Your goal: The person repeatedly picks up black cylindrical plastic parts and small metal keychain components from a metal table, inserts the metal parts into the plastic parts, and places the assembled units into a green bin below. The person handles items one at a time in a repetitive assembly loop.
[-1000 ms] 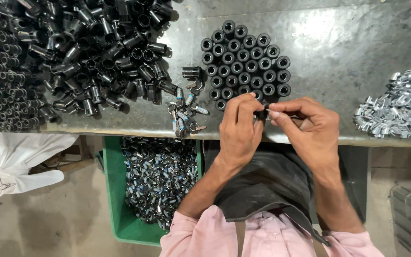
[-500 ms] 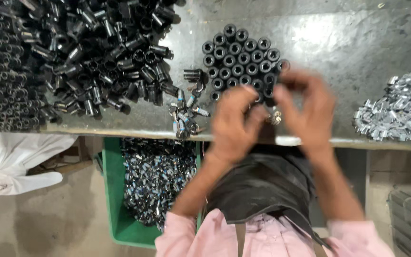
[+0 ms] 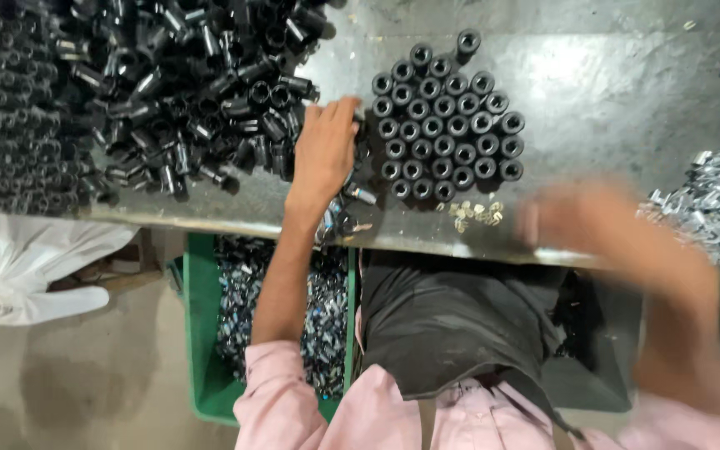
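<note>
At the far left, under the table edge, I see a white sack (image 3: 18,271) on the floor. Above it, the left part of the tabletop (image 3: 627,75) carries a big loose pile (image 3: 127,92) of black tubes, lying in all directions, so I think they are unsorted stock.

Below the front edge stands a green crate (image 3: 202,333) full of small shiny parts, placed where things from the table can drop in easily.

My left hand (image 3: 325,150) lies palm down near the front edge, between the pile and the cluster (image 3: 443,125). Its fingers (image 3: 339,112) are close together, the tips touching the tubes at the pile's right border; I cannot tell if they hold one. Some small metal pieces (image 3: 352,208) lie just under the wrist.

The cluster is in the middle of the tabletop: black tubes standing upright, packed side by side with open ends up, probably for easy counting. A few brass bits (image 3: 472,212) lie just before it at the front edge.

My right hand (image 3: 568,221) is at the front edge, too blurred to tell its fingers. At the right edge lies a silver heap (image 3: 710,208).
</note>
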